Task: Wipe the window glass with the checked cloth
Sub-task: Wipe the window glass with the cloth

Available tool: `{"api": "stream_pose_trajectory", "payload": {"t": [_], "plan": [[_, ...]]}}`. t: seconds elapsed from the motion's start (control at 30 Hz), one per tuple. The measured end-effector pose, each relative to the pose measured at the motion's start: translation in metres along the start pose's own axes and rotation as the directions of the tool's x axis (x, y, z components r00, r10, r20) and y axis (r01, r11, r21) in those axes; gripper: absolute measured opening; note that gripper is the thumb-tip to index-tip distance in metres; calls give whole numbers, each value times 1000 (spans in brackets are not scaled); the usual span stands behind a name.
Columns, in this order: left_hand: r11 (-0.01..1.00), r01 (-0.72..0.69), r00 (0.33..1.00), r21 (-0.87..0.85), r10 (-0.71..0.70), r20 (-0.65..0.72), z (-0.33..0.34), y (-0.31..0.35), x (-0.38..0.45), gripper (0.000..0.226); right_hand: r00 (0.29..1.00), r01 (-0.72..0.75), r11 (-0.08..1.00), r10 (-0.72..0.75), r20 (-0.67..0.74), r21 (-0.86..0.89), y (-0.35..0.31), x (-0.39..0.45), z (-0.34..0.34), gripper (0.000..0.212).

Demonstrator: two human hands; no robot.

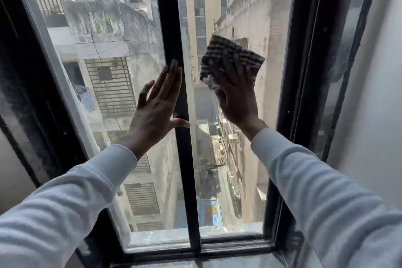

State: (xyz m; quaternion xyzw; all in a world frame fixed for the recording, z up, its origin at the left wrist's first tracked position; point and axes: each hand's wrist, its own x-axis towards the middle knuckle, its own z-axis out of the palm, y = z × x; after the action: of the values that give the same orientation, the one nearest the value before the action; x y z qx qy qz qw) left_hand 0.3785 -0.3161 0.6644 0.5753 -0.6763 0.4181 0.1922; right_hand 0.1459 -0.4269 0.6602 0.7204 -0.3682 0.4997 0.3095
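The window glass [243, 159] has two panes split by a black centre bar. My right hand [236, 98] presses the black-and-white checked cloth [230, 56] flat against the right pane, at about mid height. The cloth sticks out above my fingers. My left hand [157, 104] lies flat and spread against the left pane, fingers pointing up, its thumb across the centre bar [185, 169]. It holds nothing.
A black frame [304, 93] borders the glass on the right, with a white wall [374, 115] beyond it. A dark frame [32, 93] runs along the left. The bottom rail and sill [228, 248] lie below. Outside are grey buildings and an alley far below.
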Motion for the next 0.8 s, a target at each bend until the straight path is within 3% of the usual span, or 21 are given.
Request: {"api": "stream_pose_trajectory", "payload": {"t": [0.07,0.1,0.13,0.17,0.2,0.23,0.27,0.33,0.37,0.43,0.47,0.53,0.6,0.67,0.73,0.8], "plan": [[1000,0,1000,6,0,1,0,1,-2,142,955,-284,959,282,-95,-6,11,-5,-4,62],[1000,-6,1000,9,6,-3,2,1,-3,142,879,-465,885,466,-100,30,4,-26,-3,64],[1000,-6,1000,10,6,-13,3,0,-4,142,787,-614,786,617,-27,76,-10,-54,0,62],[1000,-4,1000,8,4,-21,3,0,-3,142,718,-696,709,683,134,115,-30,-79,1,57],[1000,-2,1000,5,3,-21,3,-1,-3,142,700,-697,705,630,336,131,-52,-98,-1,49],[1000,-1,1000,3,1,-22,4,-2,-4,143,722,-619,770,482,498,153,-68,-108,-2,43],[1000,4,999,0,-4,-32,7,-3,-5,142,772,-477,864,325,546,161,-74,-106,-1,40],[1000,6,999,-22,-7,-48,12,-4,-6,140,894,-270,951,188,408,152,-59,-67,1,52],[999,8,999,-31,-10,-54,13,-3,-8,138,938,-247,961,205,280,125,-46,-47,0,59],[1000,23,997,-19,-24,-71,17,-2,-11,136,927,-375,924,372,46,71,-22,-21,-8,60],[1000,25,997,-9,-26,-78,18,-1,-12,136,870,-492,867,493,4,77,-18,-24,-12,57],[999,29,996,19,-27,-89,17,-1,-11,136,737,-676,729,671,86,102,-37,-48,-12,50],[999,39,995,35,-35,-97,14,0,-12,137,663,-738,665,684,303,114,-75,-75,-9,52],[999,43,995,27,-41,-88,7,3,-15,136,645,-756,594,605,466,276,-100,-82,-16,49],[998,55,998,-8,-56,-43,1,7,-15,136,559,-821,303,601,571,484,-103,-64,-38,43],[985,82,996,-153,-77,37,-9,9,-20,130,441,-831,-38,564,698,555,-96,-52,-68,38]]}}
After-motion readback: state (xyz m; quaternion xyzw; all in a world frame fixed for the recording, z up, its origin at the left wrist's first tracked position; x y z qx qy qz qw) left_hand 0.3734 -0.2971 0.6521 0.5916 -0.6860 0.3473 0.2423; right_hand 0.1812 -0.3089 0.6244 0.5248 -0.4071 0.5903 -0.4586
